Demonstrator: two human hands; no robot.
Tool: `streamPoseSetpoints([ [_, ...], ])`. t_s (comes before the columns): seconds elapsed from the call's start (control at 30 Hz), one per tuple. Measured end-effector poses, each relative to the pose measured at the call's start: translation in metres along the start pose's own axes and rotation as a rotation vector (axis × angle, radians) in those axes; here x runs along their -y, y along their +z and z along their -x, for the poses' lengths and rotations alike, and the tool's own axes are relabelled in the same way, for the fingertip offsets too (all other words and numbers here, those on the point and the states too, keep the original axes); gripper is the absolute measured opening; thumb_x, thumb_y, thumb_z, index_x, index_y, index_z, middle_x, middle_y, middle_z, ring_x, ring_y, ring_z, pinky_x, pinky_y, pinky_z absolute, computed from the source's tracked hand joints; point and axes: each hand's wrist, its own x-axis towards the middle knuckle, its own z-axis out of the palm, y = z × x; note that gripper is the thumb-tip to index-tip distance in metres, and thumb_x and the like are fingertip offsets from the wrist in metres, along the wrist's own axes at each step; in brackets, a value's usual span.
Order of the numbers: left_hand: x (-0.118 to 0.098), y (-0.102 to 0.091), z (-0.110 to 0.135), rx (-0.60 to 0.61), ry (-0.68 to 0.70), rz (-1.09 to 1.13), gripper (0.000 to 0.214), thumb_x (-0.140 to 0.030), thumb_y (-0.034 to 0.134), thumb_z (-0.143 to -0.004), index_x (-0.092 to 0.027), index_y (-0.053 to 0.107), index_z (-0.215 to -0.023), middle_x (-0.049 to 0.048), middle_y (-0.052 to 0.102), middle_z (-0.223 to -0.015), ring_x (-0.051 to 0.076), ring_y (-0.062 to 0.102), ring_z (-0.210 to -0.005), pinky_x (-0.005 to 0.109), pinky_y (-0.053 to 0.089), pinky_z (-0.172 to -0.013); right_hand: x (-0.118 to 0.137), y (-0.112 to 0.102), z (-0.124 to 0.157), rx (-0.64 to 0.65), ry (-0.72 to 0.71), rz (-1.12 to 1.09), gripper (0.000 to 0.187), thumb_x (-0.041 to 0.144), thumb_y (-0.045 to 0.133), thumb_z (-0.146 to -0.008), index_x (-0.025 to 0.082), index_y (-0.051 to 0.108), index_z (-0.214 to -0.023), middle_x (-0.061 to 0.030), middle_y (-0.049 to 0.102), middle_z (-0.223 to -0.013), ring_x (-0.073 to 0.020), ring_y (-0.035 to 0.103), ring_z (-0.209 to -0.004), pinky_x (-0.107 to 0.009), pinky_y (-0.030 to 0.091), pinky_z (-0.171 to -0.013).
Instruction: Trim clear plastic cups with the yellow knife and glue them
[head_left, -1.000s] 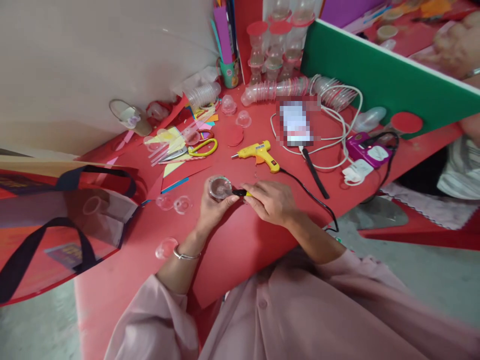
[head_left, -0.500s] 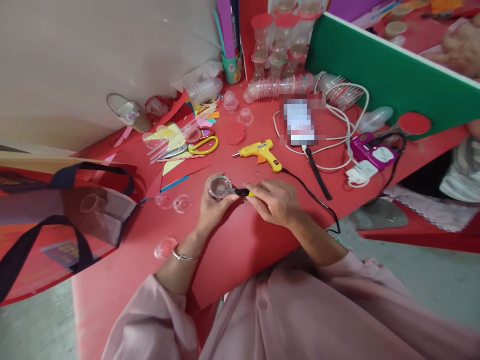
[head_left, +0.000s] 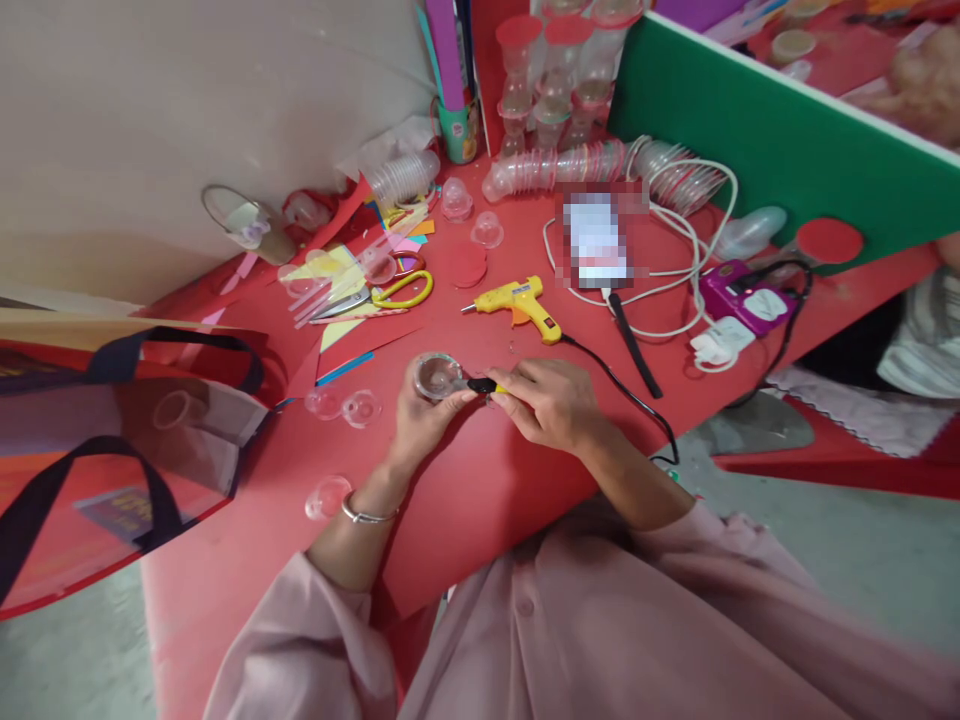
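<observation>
Red fabric fills the far left, a floppy bag (head_left: pixel 112 470) with dark straps sagging off the bench (head_left: pixel 480 480), and just past it two loose clear domes (head_left: pixel 343 405) sit side by side on the red top. Now the left hand (head_left: pixel 420 415): fingers curled round a clear plastic cup (head_left: pixel 437 375), held just above the bench near its front edge, in the middle of the view. It looks thin-walled and featherlight, smooth enough to slip and easy to dent or crack, so a gentle pinch round the side wall, as here, seems the safe hold, not a squeeze on the rim. It's round with no real long axis; one round face is turned up toward the camera, though I can't tell whether that's mouth or base. Touching its right side is a small tool (head_left: pixel 486 385), black tip and yellow body, its long axis lying left to right with the tip pointing left at the cup. The right hand (head_left: pixel 551 400) is closed round that yellow end, so both hands are clamped and nearly meet. Beyond them lies a yellow glue gun (head_left: pixel 521 303), nozzle pointing left, then a purple power strip (head_left: pixel 739 300) below a green board (head_left: pixel 765 150).
</observation>
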Motion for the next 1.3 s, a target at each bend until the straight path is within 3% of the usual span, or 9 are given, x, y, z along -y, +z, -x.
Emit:
streamPoseSetpoints([
  [0.5, -0.007, 0.002, 0.002, -0.005, 0.014, 0.02, 0.051, -0.038, 0.099, -0.069, -0.02, 0.068, -0.104, 0.0022, 0.075, -0.092, 0.014, 0.07, -0.078, 0.027, 0.06, -0.075, 0.0, -0.002, 0.0, 0.011, -0.015, 0.01, 0.035, 0.04, 0.054, -0.108, 0.026, 0.075, -0.133, -0.0037, 0.072, -0.085, -0.0183, 0.059, -0.077, -0.035, 0.036, -0.071],
  [0.73, -0.004, 0.002, 0.004, 0.005, -0.019, 0.03, 0.05, -0.037, 0.098, -0.071, -0.02, 0.069, -0.108, 0.0041, 0.076, -0.096, 0.016, 0.073, -0.084, 0.03, 0.061, -0.08, -0.001, -0.003, 0.0, 0.019, 0.005, -0.015, 0.036, 0.041, 0.054, -0.108, 0.029, 0.074, -0.135, -0.0035, 0.073, -0.087, -0.0182, 0.06, -0.079, -0.035, 0.037, -0.071],
  [0.93, 0.002, 0.003, 0.001, -0.022, 0.006, 0.107, 0.063, -0.04, 0.102, -0.063, -0.021, 0.066, -0.111, 0.0029, 0.075, -0.099, 0.016, 0.073, -0.087, 0.03, 0.061, -0.083, -0.002, -0.003, -0.001, 0.019, -0.017, -0.003, 0.036, 0.041, 0.053, -0.108, 0.026, 0.075, -0.132, -0.0034, 0.074, -0.087, -0.0175, 0.059, -0.077, -0.034, 0.038, -0.071],
  [1.3, -0.002, 0.0, 0.003, 0.012, 0.001, 0.055, 0.054, -0.037, 0.1, -0.069, -0.021, 0.068, -0.11, 0.0038, 0.076, -0.099, 0.017, 0.074, -0.085, 0.032, 0.062, -0.083, -0.001, -0.003, -0.001, 0.024, -0.014, -0.024, 0.036, 0.041, 0.053, -0.108, 0.025, 0.076, -0.13, -0.0035, 0.073, -0.085, -0.0177, 0.06, -0.077, -0.034, 0.038, -0.071],
])
